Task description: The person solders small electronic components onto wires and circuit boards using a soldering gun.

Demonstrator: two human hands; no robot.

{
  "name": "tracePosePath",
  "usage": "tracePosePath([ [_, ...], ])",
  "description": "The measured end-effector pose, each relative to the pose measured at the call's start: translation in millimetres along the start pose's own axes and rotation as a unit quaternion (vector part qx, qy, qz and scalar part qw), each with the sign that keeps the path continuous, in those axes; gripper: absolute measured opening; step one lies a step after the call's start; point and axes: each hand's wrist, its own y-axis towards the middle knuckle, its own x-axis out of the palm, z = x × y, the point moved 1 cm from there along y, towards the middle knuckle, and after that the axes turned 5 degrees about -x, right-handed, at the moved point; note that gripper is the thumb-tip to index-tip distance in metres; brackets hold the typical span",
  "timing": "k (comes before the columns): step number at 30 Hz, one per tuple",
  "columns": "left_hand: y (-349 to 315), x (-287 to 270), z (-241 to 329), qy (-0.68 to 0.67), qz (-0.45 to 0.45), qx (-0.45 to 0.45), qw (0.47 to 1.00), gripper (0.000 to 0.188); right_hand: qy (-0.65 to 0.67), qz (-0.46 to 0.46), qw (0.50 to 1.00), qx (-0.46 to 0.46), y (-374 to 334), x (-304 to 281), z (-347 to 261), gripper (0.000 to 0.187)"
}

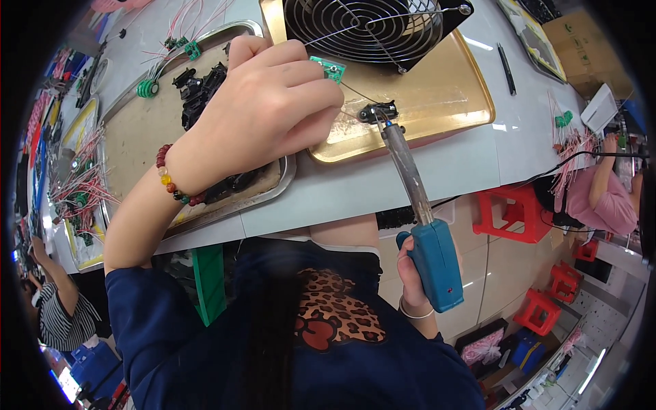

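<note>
Half hidden, the right hand (410,277) wraps a soldering gun (438,265); the left hand (279,99) is curled, its hold unclear.

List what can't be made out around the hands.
All in the head view:
- Left hand: fingertips and whatever they grip, hidden by its own back and knuckles.
- Green board: partly covered by that hand.
- Right hand: most fingers, behind the soldering gun.
- Tip contact with the black part: too small to tell.
- Fan: cut off by the top edge.
</note>
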Motion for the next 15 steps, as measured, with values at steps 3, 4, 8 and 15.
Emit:
tracePosePath([
  [3, -1, 1, -1, -0.027, 0.006, -0.018, 0.999, 0.013, 0.000, 0.046, 0.998, -0.033, 4, 7, -4, 0.033],
  [4, -1, 1, -1, -0.027, 0.006, -0.020, 0.999, 0.013, -0.001, 0.044, 0.998, -0.034, 3, 7, -4, 0.033],
  [8, -2, 3, -2, -0.048, 0.003, -0.030, 0.998, 0.011, -0.005, 0.026, 1.000, -0.002, -2, 5, 0, 0.031],
  [15, -3, 8, -2, -0.055, 0.008, -0.042, 0.998, 0.012, 0.038, -0.009, 0.998, 0.042, -2, 2, 0, 0.026],
])
